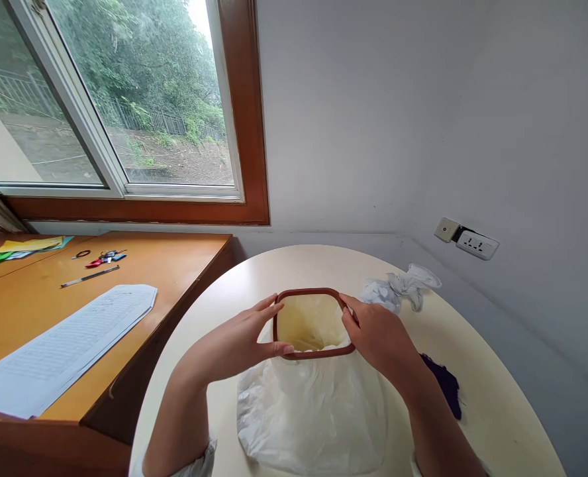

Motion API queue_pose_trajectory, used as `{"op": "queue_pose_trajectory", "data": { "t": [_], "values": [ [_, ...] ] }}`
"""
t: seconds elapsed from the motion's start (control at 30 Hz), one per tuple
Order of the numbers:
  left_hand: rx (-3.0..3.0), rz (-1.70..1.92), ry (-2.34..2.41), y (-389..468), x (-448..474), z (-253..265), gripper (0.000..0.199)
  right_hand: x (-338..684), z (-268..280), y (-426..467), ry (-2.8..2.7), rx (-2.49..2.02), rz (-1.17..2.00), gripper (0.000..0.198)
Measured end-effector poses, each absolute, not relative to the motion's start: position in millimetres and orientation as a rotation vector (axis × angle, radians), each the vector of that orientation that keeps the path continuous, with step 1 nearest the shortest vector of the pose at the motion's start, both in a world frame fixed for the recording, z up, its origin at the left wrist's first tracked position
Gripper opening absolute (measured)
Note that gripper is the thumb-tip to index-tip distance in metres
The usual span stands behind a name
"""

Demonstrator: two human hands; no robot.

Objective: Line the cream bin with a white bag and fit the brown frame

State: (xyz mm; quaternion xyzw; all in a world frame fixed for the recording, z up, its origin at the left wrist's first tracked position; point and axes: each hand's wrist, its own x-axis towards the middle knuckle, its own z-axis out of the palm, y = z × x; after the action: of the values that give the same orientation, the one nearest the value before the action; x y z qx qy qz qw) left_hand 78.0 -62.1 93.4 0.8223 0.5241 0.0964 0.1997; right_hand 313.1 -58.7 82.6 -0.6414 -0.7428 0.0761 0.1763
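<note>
A small trash can with a rounded rectangular brown rim [318,356] stands on the round table. A translucent white plastic bag [314,417] lines its yellowish inside and hangs loosely down over its outside, spreading toward me. My left hand [247,338] grips the left side of the rim, thumb at the near edge and fingers at the far left corner. On the right side, my right hand [376,331] is closed around the rim, with its fingertips partly hidden. The can's outer wall is covered by the bag.
A knotted white plastic bag [398,288] lies at the table's back right, with a dark purple cloth [443,384] beside my right forearm. On the wooden desk [175,265] at left are papers [75,344], a pen [89,277] and keys [106,258]. Walls border the round table [254,271].
</note>
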Motion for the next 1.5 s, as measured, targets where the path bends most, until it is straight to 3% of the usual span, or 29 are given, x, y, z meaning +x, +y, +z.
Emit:
{"op": "queue_pose_trajectory", "data": {
  "t": [1.5],
  "values": [
    [2.263,0.257,1.483,-63.0,81.2,96.9,0.071,311.5,81.8,-56.8,-2.113,-1.864,0.277,0.04]
  ]
}}
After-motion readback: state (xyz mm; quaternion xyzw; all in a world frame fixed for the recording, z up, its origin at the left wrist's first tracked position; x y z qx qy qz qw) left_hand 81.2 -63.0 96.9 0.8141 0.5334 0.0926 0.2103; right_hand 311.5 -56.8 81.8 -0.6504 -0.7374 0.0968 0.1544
